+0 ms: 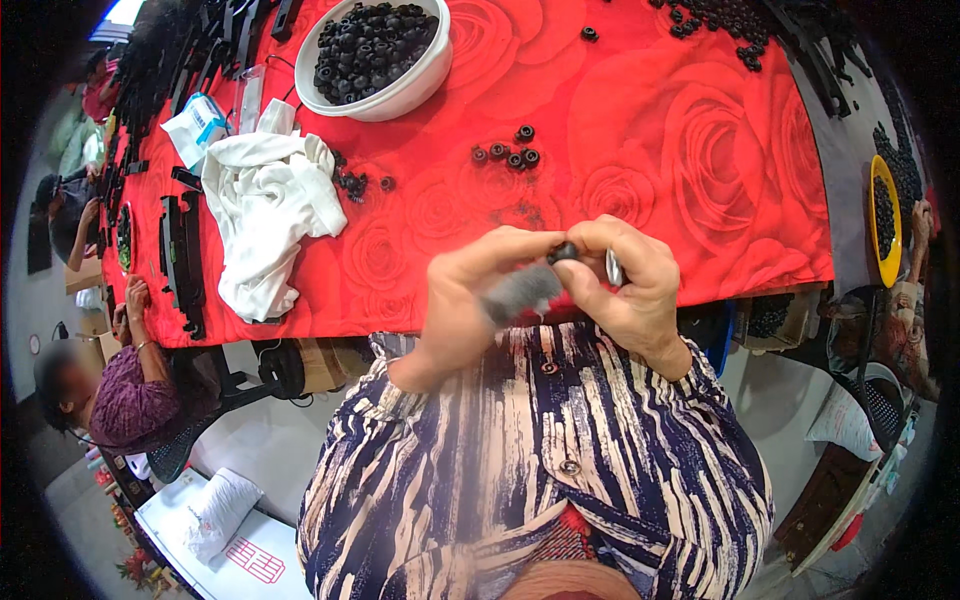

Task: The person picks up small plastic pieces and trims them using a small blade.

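Here, mid-frame over the red rose-patterned tablecloth (pixel 640 120), my left hand (pixel 470 300) and right hand (pixel 630 280) pinch one small black round part (pixel 563 251) between closed fingertips. My left thumb wears a grey cover. The white bowl of black parts (pixel 420 85) sits at upper centre.

One white bowl (pixel 385 95) of black rings; five loose black rings (pixel 507 152) mid-table; one white cloth (pixel 268 215); one yellow dish (pixel 884 222).

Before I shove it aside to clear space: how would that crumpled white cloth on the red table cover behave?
The crumpled white cloth looks floppy, lying in soft folds, so it would probably bunch rather than slide. It seems light. Pushing may drag the small black rings at its edge.
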Action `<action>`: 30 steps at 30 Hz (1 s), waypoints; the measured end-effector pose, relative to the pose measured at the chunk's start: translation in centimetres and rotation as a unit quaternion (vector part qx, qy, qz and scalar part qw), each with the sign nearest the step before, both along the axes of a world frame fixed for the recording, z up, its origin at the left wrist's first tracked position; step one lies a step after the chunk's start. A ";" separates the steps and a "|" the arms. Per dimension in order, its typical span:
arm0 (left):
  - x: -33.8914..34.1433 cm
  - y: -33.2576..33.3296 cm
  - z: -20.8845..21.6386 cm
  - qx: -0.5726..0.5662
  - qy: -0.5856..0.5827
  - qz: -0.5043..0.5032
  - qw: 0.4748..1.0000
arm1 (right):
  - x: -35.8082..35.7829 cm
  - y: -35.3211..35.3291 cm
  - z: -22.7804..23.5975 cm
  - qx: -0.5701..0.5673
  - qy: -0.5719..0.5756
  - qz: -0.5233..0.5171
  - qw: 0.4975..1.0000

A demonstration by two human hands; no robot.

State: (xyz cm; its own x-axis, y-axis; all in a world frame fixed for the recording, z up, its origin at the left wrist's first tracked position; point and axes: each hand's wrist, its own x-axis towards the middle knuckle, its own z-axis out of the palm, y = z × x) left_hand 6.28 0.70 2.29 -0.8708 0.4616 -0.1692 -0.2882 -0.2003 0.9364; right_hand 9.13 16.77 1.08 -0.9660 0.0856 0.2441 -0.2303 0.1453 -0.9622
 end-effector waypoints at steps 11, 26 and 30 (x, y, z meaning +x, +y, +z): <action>-1.5 -1.9 -1.9 0.074 -0.282 -0.201 0.935 | -0.4 1.7 -0.2 0.166 0.246 0.094 0.950; -0.1 -0.5 -0.4 0.215 -0.251 -0.125 0.936 | -0.2 0.9 -0.3 0.118 0.268 0.016 0.956; 0.1 -0.3 -0.2 0.203 -0.241 -0.096 0.944 | -0.2 0.6 -0.3 0.123 0.287 -0.008 0.950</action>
